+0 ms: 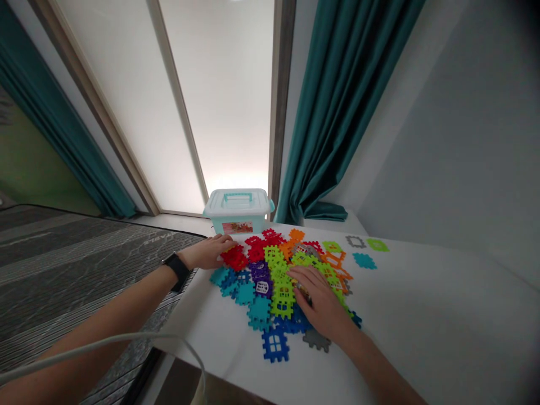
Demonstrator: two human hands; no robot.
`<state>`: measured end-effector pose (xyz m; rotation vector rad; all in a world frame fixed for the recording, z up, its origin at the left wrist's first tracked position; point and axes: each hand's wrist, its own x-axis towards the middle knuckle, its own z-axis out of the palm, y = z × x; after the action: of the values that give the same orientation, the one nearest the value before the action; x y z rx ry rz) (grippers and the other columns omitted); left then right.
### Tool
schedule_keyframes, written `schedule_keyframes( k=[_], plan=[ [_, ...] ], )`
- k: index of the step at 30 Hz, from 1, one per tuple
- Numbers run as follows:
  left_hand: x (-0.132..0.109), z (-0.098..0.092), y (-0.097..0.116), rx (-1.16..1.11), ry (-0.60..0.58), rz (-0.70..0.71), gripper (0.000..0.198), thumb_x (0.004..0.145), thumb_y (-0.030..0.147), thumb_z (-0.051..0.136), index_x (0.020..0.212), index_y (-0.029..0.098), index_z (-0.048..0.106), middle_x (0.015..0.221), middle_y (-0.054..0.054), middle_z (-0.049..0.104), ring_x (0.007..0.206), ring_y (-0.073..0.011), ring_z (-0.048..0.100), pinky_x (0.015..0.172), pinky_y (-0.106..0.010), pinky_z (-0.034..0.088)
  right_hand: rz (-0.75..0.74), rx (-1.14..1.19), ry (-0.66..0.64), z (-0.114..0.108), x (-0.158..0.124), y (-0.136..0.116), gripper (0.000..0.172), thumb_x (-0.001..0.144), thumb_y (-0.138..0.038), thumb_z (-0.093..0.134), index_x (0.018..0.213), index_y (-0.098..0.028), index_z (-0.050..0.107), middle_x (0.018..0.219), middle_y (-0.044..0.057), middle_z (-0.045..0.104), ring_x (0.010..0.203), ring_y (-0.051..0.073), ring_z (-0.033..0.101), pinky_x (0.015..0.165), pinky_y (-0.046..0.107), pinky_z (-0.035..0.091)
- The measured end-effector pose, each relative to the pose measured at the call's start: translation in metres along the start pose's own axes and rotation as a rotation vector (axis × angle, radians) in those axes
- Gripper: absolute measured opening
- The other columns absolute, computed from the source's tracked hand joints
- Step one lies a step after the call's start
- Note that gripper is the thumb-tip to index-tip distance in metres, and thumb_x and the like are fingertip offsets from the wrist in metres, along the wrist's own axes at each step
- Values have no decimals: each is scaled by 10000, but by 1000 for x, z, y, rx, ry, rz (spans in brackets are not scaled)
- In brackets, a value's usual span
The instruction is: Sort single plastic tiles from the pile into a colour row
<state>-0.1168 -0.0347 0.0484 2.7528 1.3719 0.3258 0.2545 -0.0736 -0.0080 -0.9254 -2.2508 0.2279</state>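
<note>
right hand (321, 301) grip wide, palm flat on tile pile (280, 281) at bench (422, 320) middle | left hand (207, 253) grip loose, fingertips on red tiles (235, 257) | lidded box (238, 209) behind | step: likely spreading tiles; lifting one needs an edge pinch

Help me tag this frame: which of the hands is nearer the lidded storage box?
Left. The left hand rests on red tiles just in front of the storage box; the right hand lies farther off, on green tiles.
</note>
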Motion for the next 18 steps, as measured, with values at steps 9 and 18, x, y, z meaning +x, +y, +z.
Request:
schedule_keyframes(
  k=[9,18],
  plan=[
    [10,9,-3,-87,-149,4,446,801,300,718,1237,255,634,1211,-98,646,1105,-269,625,958,-364,485,29,10,-1,0,-1,0,352,956,-187,481,1267,-273,623,1286,80,677,1247,260,600,1132,539,450],
    [28,9,18,-149,-129,-35,408,833,293,688,1230,223,619,1188,-94,656,1022,-242,665,931,-356,514,47,26,-10,-3,0,-2,363,954,-186,481,1280,-266,620,1289,85,665,1238,261,597,1107,522,470]
  ],
)
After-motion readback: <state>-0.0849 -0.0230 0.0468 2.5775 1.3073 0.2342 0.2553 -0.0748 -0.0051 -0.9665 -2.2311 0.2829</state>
